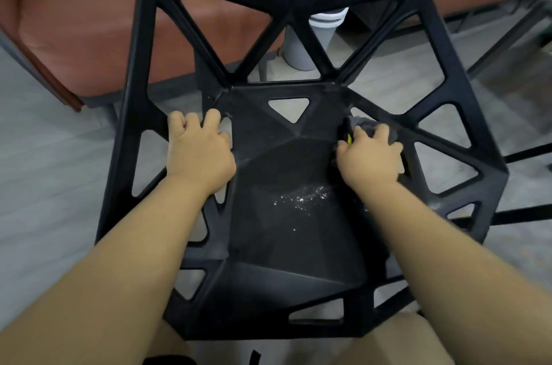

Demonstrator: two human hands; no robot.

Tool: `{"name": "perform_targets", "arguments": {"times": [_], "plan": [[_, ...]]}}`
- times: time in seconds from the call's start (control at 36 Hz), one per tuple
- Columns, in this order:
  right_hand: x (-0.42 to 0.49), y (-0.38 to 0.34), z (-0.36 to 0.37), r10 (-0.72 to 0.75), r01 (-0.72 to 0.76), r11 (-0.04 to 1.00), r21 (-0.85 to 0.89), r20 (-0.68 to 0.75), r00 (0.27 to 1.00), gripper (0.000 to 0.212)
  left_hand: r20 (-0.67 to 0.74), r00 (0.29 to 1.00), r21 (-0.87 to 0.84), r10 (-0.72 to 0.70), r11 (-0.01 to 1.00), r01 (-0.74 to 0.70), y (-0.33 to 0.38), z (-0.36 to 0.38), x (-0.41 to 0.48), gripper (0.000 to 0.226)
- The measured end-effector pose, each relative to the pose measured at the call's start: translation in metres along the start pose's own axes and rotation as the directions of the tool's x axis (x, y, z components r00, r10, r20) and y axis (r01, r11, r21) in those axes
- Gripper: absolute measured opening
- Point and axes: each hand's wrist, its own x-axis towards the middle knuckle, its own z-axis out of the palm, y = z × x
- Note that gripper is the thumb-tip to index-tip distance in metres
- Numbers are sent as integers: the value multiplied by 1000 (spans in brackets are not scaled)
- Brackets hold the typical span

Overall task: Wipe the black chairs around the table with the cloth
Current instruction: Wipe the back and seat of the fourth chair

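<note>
Here, left hand (199, 152) grips the black chair (268, 248) frame; right hand (369, 157) clutches the cloth (363, 124) against it.

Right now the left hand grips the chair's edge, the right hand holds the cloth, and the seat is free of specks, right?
No: the head view shows white specks scattered on the chair seat. The left hand does grip its edge, and the right hand holds the cloth.

- Black chair (286, 173), latticed with triangular cut-outs, white specks (304, 198) scattered across its seat.
- Dark grey cloth (363, 125) with a yellow tag (349, 138).
- Rust-brown sofa (89, 21).
- Pale grey bin (301, 45).
- Grey wood-grain floor (44, 170).
</note>
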Motion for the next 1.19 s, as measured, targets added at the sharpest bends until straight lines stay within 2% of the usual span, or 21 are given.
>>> {"name": "perform_targets", "arguments": {"times": [0.06, 0.11, 0.22, 0.31, 0.36, 0.39, 0.42, 0.47, 0.53, 0.61, 0.69, 0.75, 0.81, 0.83, 0.92, 0.94, 1.0, 1.03, 1.08, 1.14, 1.19], "plan": [[-17, -23, 0, -52, 51, 997, 53, 26, 998, 47, 0, 1000, -9, 3, 1000, -3, 0, 0, 1, 26], [-44, -45, 0, -219, 210, 971, 118, 71, 973, 46, 4, 1000, -1, 7, 1000, -7, 1, 0, 1, 26], [-86, -63, 2, -543, 511, 826, 237, 91, 835, 48, 18, 999, 10, 46, 999, -46, -1, -2, -2, 27], [-86, -39, -2, -698, 658, 704, 267, 92, 710, 50, 60, 993, 20, 102, 994, -104, -5, -4, -6, 31], [-80, -16, -3, -747, 705, 654, 274, 84, 660, 55, 107, 983, 1, 148, 989, -149, -10, -5, -10, 37], [-75, -3, -2, -736, 702, 667, 251, 74, 673, 58, 133, 977, -17, 170, 985, -169, -12, -7, -13, 41], [-69, 11, -2, -685, 660, 719, 217, 62, 726, 59, 157, 969, -41, 191, 982, -187, -14, -9, -16, 44], [-55, 37, -2, -484, 477, 871, 115, 35, 874, 54, 197, 954, -119, 226, 971, -205, -15, -15, -27, 45], [-45, 57, -7, -255, 254, 964, 73, 0, 967, 48, 203, 947, -177, 249, 960, -215, -16, -18, -41, 43], [-45, 58, -11, -58, 60, 996, 69, -23, 998, 47, 168, 947, -223, 275, 946, -235, -18, -19, -67, 49], [-59, 33, -9, 23, -22, 999, 29, -35, 999, 48, 233, 920, -176, 314, 944, -278, -18, -28, -84, 79], [-74, 10, -10, -16, 17, 999, 48, -21, 1000, 49, 298, 898, -128, 323, 946, -298, -16, -30, -90, 84], [-92, -14, -10, -214, 214, 975, 51, -9, 977, 48, 313, 898, -116, 310, 951, -288, -15, -30, -89, 74], [-99, -24, -7, -332, 331, 940, 80, 0, 943, 48, 316, 900, -123, 301, 953, -275, -13, -31, -88, 68], [-117, -42, -4, -659, 645, 736, 205, 0, 752, 52, 331, 903, -156, 275, 959, -236, -10, -26, -83, 53], [-118, -40, -3, -726, 708, 666, 236, -14, 687, 55, 325, 904, -165, 277, 958, -233, -9, -23, -82, 50], [-112, -29, -5, -781, 751, 600, 275, -1, 625, 54, 308, 910, -163, 277, 958, -237, -7, -20, -82, 44], [-105, -21, -6, -781, 745, 604, 283, 23, 624, 54, 310, 910, -157, 276, 959, -237, -7, -20, -83, 43], [-91, -2, -8, -732, 699, 670, 249, 66, 678, 57, 326, 905, -143, 275, 960, -240, -7, -20, -82, 42], [-73, 22, -9, -599, 582, 796, 165, 77, 797, 53, 343, 899, -137, 273, 961, -240, -4, -22, -81, 41], [-56, 47, -9, -405, 401, 912, 92, 36, 914, 46, 359, 897, -136, 257, 965, -222, -1, -24, -78, 39]]}}
